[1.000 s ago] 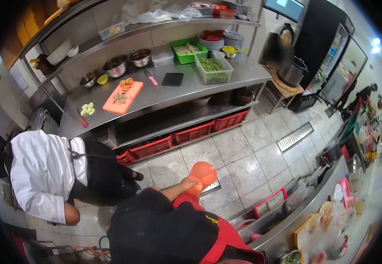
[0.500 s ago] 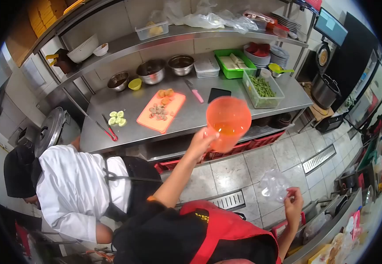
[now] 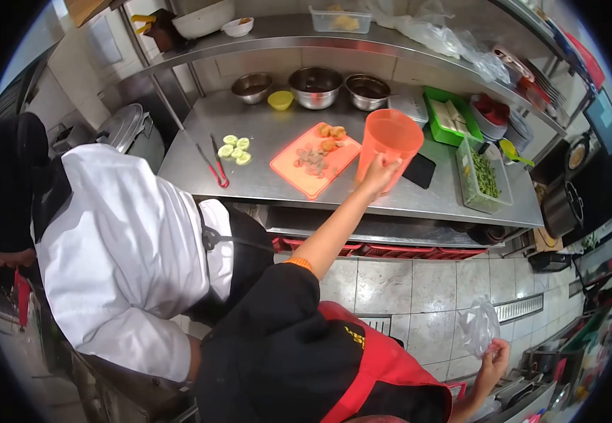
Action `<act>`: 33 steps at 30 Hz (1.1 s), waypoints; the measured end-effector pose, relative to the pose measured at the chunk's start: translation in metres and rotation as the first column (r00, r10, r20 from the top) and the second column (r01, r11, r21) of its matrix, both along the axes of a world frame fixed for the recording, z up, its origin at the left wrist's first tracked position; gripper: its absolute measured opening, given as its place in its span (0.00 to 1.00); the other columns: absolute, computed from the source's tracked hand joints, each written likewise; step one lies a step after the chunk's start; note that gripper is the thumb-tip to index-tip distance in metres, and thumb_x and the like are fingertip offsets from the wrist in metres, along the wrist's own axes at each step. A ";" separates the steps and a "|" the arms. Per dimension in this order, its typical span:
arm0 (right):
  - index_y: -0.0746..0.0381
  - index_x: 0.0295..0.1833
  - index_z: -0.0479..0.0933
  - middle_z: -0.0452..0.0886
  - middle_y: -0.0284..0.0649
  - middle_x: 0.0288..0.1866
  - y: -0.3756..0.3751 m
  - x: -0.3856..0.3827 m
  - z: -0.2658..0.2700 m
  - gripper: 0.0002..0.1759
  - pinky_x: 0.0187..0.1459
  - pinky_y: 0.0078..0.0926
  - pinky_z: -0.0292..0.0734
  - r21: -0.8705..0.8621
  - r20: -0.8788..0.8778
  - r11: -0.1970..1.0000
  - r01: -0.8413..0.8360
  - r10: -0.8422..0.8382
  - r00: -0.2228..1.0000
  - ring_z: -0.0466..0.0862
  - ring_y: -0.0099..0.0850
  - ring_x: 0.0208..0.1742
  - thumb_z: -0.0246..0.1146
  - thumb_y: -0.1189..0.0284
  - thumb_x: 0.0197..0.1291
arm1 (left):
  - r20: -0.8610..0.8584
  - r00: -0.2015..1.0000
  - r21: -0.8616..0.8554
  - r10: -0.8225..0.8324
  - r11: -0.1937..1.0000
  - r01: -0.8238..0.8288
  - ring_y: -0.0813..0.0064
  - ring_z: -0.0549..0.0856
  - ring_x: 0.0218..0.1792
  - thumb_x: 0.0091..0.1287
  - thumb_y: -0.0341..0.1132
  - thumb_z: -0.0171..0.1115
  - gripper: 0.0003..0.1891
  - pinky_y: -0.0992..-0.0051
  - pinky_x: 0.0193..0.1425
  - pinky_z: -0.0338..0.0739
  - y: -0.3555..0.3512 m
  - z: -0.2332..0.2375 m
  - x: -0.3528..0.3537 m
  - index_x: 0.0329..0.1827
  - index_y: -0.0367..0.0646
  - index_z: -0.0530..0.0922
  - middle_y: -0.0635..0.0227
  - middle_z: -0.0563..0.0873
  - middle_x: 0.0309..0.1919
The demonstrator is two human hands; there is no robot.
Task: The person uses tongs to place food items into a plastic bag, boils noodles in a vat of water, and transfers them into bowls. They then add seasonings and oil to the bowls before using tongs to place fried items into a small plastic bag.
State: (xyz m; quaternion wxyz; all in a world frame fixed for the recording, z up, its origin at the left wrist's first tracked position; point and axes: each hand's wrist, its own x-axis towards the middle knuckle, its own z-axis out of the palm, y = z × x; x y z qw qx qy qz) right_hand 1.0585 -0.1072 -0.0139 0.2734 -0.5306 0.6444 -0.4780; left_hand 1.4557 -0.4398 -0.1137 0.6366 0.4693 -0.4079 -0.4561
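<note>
My left hand (image 3: 380, 174) is closed round the handle of an orange translucent pitcher (image 3: 393, 132), which overlaps the counter's middle in this view. Left of the pitcher is an orange cutting board (image 3: 311, 188) bearing sliced greyish pieces (image 3: 309, 161) and orange-brown chunks (image 3: 331, 132). A flat black object (image 3: 419, 171) lies just to the pitcher's right. Low at the right, over the floor, my right hand (image 3: 493, 357) pinches a clear plastic bag (image 3: 480, 327).
Pale green slices (image 3: 235, 149) and red-handled tongs (image 3: 223, 180) lie on the steel counter (image 3: 193, 169). Steel bowls (image 3: 316, 87) line its back, with a tub of chopped greens (image 3: 485, 176) at right. A co-worker in white (image 3: 123, 247) stands close at my left.
My left hand has carried the pitcher from the counter's front edge to over its surface. The view has swung left, and the co-worker looks nearer. My right hand still holds the bag.
</note>
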 end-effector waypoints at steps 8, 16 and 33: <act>0.66 0.39 0.73 0.77 0.44 0.37 -0.101 0.152 -0.008 0.19 0.39 0.28 0.73 0.053 -0.371 0.894 -0.444 0.431 0.823 0.78 0.37 0.41 0.51 0.90 0.38 | 0.270 0.817 -0.063 -0.509 0.838 0.543 0.76 0.77 0.45 0.57 0.36 0.65 0.11 0.79 0.45 0.72 0.116 0.035 -0.012 0.41 0.44 0.76 0.68 0.77 0.46; 0.65 0.31 0.75 0.77 0.45 0.29 -0.174 0.236 -0.046 0.13 0.37 0.34 0.71 0.079 -0.281 0.648 -0.758 0.744 0.607 0.75 0.42 0.34 0.50 0.88 0.39 | 0.754 0.522 0.180 -0.400 0.889 0.422 0.60 0.79 0.42 0.50 0.33 0.64 0.08 0.67 0.46 0.72 0.176 0.016 0.033 0.31 0.43 0.77 0.60 0.80 0.39; 0.54 0.61 0.63 0.65 0.53 0.54 -0.248 0.704 -0.139 0.29 0.53 0.47 0.68 0.174 -0.388 0.156 -0.972 0.918 0.078 0.73 0.53 0.49 0.62 0.64 0.53 | 0.897 0.405 0.267 0.179 0.511 -0.817 0.55 0.78 0.29 0.46 0.44 0.68 0.18 0.63 0.33 0.72 0.302 -0.009 0.104 0.23 0.41 0.70 0.57 0.76 0.24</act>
